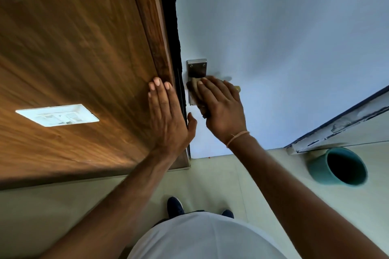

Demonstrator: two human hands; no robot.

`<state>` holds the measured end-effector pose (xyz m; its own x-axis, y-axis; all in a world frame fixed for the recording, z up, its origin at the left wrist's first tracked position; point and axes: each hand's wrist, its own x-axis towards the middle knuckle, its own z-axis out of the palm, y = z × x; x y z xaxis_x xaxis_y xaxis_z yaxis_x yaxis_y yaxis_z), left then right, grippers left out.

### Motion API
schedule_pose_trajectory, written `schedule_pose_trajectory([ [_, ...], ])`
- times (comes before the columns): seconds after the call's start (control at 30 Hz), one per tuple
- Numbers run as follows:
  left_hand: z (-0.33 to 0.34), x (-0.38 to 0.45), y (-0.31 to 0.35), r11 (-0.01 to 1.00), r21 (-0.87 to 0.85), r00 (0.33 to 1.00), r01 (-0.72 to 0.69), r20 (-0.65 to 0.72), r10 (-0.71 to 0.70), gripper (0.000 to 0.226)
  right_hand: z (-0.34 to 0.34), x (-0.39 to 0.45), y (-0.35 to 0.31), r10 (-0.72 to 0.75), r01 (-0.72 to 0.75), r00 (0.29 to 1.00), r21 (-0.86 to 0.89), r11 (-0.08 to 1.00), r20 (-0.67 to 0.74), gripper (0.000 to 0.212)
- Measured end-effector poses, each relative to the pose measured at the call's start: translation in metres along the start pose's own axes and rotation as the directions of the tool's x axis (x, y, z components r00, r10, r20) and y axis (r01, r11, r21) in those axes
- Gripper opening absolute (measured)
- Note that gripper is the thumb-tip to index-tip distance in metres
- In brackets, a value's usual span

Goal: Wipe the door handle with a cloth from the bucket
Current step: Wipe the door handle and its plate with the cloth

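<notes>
A metal door handle plate [197,69] is fixed near the left edge of a pale blue door [284,48]. My right hand [221,107] presses a tan cloth [194,86] against the handle; the lever is mostly hidden under the hand and cloth, with only a brass-coloured tip [237,88] showing to the right. My left hand [168,115] lies flat with fingers spread on the brown wooden frame [84,48], holding nothing. A teal bucket [336,167] stands on the floor at the right, its inside dark.
A white switch plate [57,115] is set in the wooden panel at the left. Pale floor tiles [252,185] run below the door. My dark shoes [174,206] stand close to the door. A white skirting edge [347,124] runs along the right.
</notes>
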<state>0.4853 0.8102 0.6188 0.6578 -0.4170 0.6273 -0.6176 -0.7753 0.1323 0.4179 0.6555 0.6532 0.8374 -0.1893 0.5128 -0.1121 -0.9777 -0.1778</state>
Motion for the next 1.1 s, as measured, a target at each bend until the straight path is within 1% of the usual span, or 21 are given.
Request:
schedule_pose_trajectory([
  [0.07,0.000,-0.001,-0.002,1.000,0.006,1.000,-0.016,-0.007,0.016,0.111,-0.005,-0.006,0.014,0.015,-0.016,1.000,0.040,0.999,0.022,0.063],
  [0.17,-0.001,-0.001,-0.005,0.999,0.001,0.999,-0.032,0.018,0.032,0.110,-0.018,-0.022,0.050,0.194,-0.195,0.981,0.037,0.980,0.014,0.074],
  [0.23,-0.003,-0.001,-0.005,1.000,0.015,0.999,-0.025,0.023,0.025,0.109,-0.020,-0.023,0.055,0.251,-0.251,0.968,0.010,0.968,0.014,0.076],
  [0.3,-0.002,-0.001,-0.004,1.000,0.007,0.999,-0.027,0.018,0.027,0.109,-0.013,-0.013,0.036,0.212,-0.212,0.977,0.020,0.977,-0.004,0.074],
  [0.4,-0.002,0.000,-0.004,0.998,-0.047,0.999,-0.034,-0.008,0.034,0.112,0.000,-0.001,-0.003,0.063,-0.062,0.998,0.087,0.994,-0.008,0.064],
  [0.47,-0.003,0.000,-0.005,0.998,-0.053,0.999,-0.045,-0.008,0.045,0.114,-0.001,-0.002,-0.004,-0.006,0.003,1.000,0.114,0.994,0.022,0.062],
  [0.5,-0.003,-0.001,-0.005,0.998,-0.048,0.999,-0.050,-0.003,0.050,0.114,-0.003,-0.005,0.006,-0.007,0.004,1.000,0.116,0.993,0.023,0.064],
  [0.57,-0.004,-0.001,-0.006,0.999,-0.030,0.999,-0.045,0.013,0.045,0.113,-0.010,-0.013,0.034,0.055,-0.056,0.998,0.100,0.993,0.020,0.070],
  [0.63,-0.003,-0.001,-0.005,0.999,-0.013,0.999,-0.038,0.021,0.038,0.113,-0.019,-0.021,0.060,0.161,-0.162,0.987,0.085,0.983,0.023,0.077],
  [0.7,-0.004,-0.001,-0.003,1.000,-0.004,0.999,-0.029,0.027,0.029,0.113,-0.021,-0.021,0.063,0.242,-0.242,0.970,0.053,0.969,0.011,0.081],
  [0.73,-0.004,-0.001,-0.003,1.000,-0.004,0.999,-0.025,0.024,0.025,0.113,-0.018,-0.019,0.056,0.253,-0.252,0.967,0.039,0.967,-0.012,0.078],
  [0.8,-0.003,-0.001,-0.003,0.999,0.000,0.999,-0.033,0.011,0.033,0.112,-0.008,-0.014,0.034,0.223,-0.220,0.974,0.047,0.974,-0.044,0.070],
  [0.87,-0.001,-0.002,-0.005,0.999,0.013,0.999,-0.050,0.001,0.050,0.113,0.002,-0.012,0.014,0.142,-0.138,0.989,0.094,0.986,-0.037,0.064],
  [0.93,-0.001,-0.003,-0.008,0.997,0.028,0.997,-0.070,-0.010,0.071,0.112,0.002,-0.011,0.009,0.085,-0.082,0.996,0.094,0.992,-0.030,0.061],
  [1.0,-0.001,-0.004,-0.012,0.994,0.049,0.995,-0.093,-0.023,0.095,0.111,-0.006,-0.014,0.009,0.065,-0.063,0.998,0.100,0.993,-0.020,0.065],
  [1.07,-0.002,-0.003,-0.015,0.993,0.071,0.996,-0.091,-0.010,0.091,0.111,-0.015,-0.014,0.008,0.023,-0.030,0.999,0.164,0.986,0.045,0.076],
  [1.1,-0.004,-0.003,-0.015,0.994,0.073,0.997,-0.082,-0.003,0.082,0.111,-0.018,-0.013,0.008,-0.012,-0.006,0.996,0.204,0.979,0.084,0.078],
])
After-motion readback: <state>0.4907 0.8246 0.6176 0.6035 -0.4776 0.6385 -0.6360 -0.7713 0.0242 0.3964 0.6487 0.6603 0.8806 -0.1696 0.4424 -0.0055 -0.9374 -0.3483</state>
